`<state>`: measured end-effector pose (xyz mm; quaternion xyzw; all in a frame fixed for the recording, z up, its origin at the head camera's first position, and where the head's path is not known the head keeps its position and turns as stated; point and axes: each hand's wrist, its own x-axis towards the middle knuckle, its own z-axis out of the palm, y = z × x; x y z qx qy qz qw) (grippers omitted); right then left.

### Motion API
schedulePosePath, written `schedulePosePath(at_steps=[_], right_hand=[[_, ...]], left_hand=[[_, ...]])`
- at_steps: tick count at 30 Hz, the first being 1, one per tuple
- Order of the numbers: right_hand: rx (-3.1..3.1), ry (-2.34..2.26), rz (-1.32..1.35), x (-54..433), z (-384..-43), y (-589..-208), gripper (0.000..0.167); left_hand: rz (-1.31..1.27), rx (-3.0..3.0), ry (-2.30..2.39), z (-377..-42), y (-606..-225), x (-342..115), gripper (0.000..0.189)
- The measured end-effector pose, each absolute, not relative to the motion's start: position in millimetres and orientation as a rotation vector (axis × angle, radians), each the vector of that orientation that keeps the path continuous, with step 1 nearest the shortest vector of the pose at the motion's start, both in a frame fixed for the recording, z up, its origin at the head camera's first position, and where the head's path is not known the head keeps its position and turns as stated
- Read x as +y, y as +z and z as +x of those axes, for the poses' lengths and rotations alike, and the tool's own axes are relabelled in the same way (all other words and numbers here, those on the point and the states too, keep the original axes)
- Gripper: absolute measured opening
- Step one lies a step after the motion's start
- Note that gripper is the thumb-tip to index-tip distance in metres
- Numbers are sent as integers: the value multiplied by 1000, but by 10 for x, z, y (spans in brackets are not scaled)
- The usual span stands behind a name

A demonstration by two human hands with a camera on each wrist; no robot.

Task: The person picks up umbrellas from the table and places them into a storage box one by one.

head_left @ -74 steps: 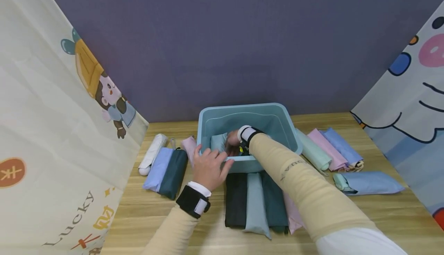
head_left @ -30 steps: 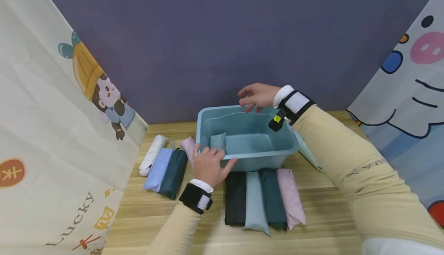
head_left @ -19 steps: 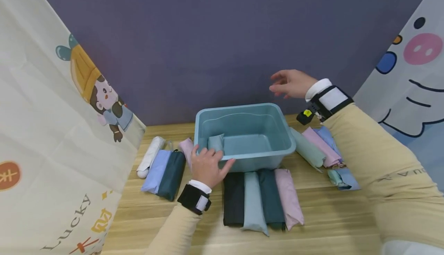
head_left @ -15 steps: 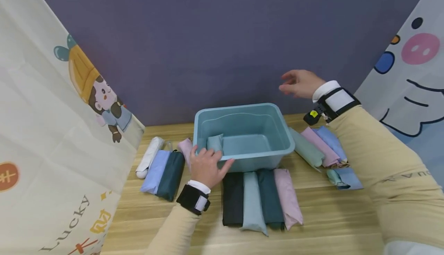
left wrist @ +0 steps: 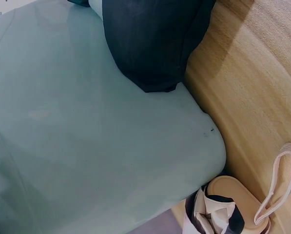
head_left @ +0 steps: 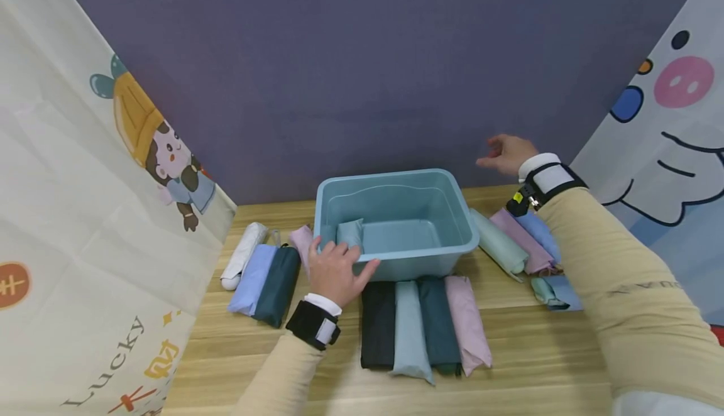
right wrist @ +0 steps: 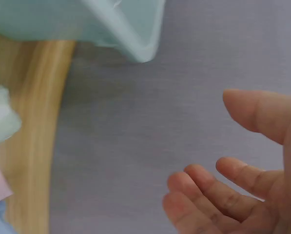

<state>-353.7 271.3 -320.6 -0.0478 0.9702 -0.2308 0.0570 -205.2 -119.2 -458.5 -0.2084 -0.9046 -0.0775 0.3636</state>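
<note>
While hovering with the right hand (head_left: 509,155) beyond the right end of the bin (head_left: 430,252), held nothing in that grip and bent the fingers loosely, thumb apart. Rested the left hand (head_left: 337,273) on the bin's near rim by the left corner, probably to steady a light, slippery tub; could not tell that grip as clenched or merely resting.

Had a pale-blue umbrella (head_left: 351,232) inside the bin, close by the left wall, perhaps for support. Had others outside, seemingly grouped for easy reach: in front, side by side, a black one (head_left: 378,325), a grey-blue one (head_left: 411,334), a dark-green one (head_left: 439,325) and a pink one (head_left: 468,325); to the left, a white one (head_left: 244,256), a lilac one (head_left: 254,279), a deep-teal one (head_left: 278,286) and, next to the bin, a mauve one (head_left: 301,245); to the right, a mint one (head_left: 500,243), a rose one (head_left: 521,240) and a blue one (head_left: 538,235), partly behind the right sleeve (head_left: 616,265).

Worked at a pale, wood-grained table (head_left: 509,340), against a plain dark wall (head_left: 362,76), between a cream sheet (head_left: 73,171) reading "Lucky" and a white sheet (head_left: 622,158) with a cartoon print.
</note>
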Motion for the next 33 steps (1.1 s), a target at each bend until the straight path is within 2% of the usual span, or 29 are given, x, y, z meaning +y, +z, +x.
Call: schedulePosePath(at_steps=[5, 12, 22, 33], right_hand=[[2938, -650, -133, 2750, -3581, -3515, 81], [2897, -631, -142, 2782, -3591, -3851, 76], [2793, -552, -45, 2741, -3561, -4230, 86], [2754, -465, -120, 2773, -3446, -4518, 69]], left_hand=[[-529, -2328, -193, -2072, -4583, -1201, 56], [-547, -2325, -191, -2074, -4605, -1191, 54], [-540, -2332, -180, -2080, -4595, -1202, 56], [-539, -2327, -195, -2090, -4583, -1215, 55]])
